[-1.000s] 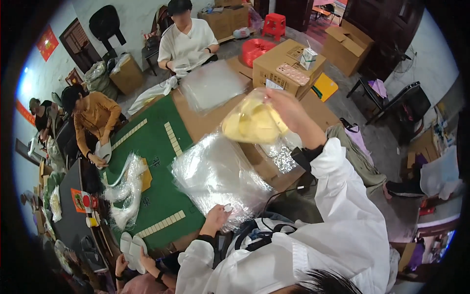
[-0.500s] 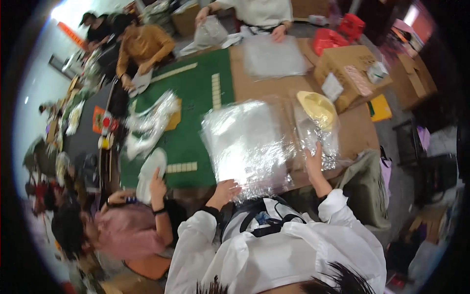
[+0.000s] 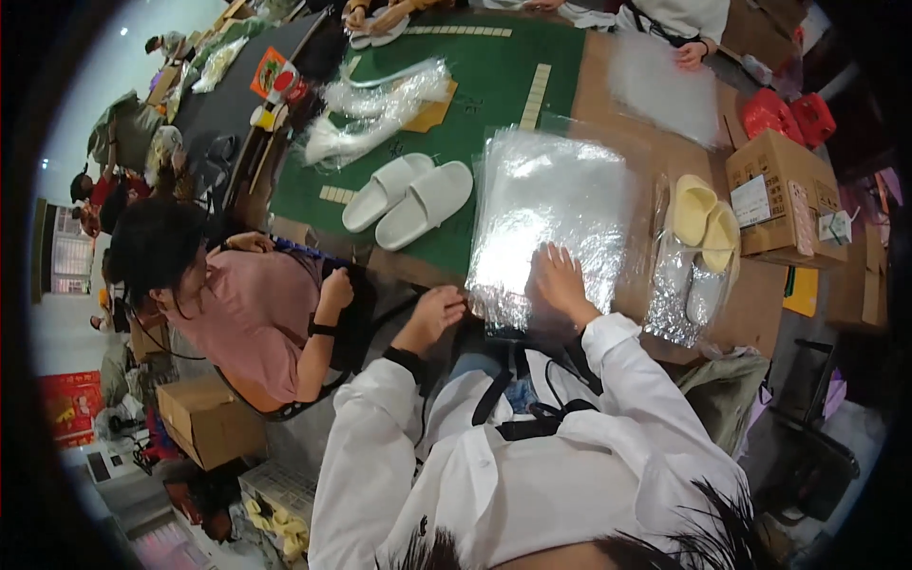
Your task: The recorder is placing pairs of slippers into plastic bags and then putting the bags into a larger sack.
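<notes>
A stack of clear plastic bags (image 3: 560,185) lies flat on the table before me, shiny with reflected light. My right hand (image 3: 560,283) rests palm down on its near part, open with the fingers spread. At the near left corner of the stack is my left hand (image 3: 432,318), its fingers pinched together; whatever may be between them is too small to make out. To the right lie yellow slippers (image 3: 698,207) by a clear bag with greyish slippers (image 3: 705,290) in it. A pair of white slippers (image 3: 423,204) sits left of the stack.
The white slippers rest on a green mat (image 3: 513,76) that also bears wrapped clear plastic (image 3: 380,109). A seated person in pink (image 3: 256,313) is close on my left. A cardboard box (image 3: 788,199) stands at right; another bag pile (image 3: 665,90) lies at the far side.
My right hand has left the bagged slippers and moved left onto the bag stack. The white slippers, held by the person in pink before, now lie on the mat. The view has turned.
</notes>
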